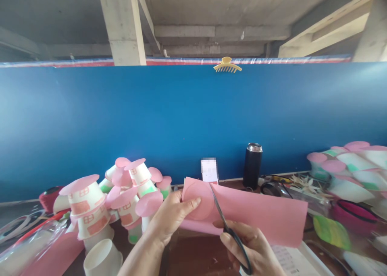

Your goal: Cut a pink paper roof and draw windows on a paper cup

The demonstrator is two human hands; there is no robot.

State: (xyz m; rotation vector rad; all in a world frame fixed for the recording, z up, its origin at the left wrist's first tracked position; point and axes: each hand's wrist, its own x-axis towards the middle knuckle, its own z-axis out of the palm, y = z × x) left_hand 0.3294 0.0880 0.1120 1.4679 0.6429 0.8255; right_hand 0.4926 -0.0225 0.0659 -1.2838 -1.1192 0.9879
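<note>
A long strip of pink paper (260,211) hangs in front of me, held up over the brown table. My left hand (172,213) pinches its left end, the thumb pressing on a circle outlined on the paper. In my right hand (249,247) is a pair of scissors (222,215) with dark handles. The blades point up and to the left and cross the paper just right of the circle, their tip near the upper edge. Part of the right hand's grip is hidden behind the handles.
Stacked paper cups (90,215) with pink discs stand left, beside a plain white cup (101,258). A phone (209,170) and a black bottle (252,167) stand behind the paper. More decorated cups (356,163) and a magenta container (353,217) are right. A blue partition (181,115) rises behind.
</note>
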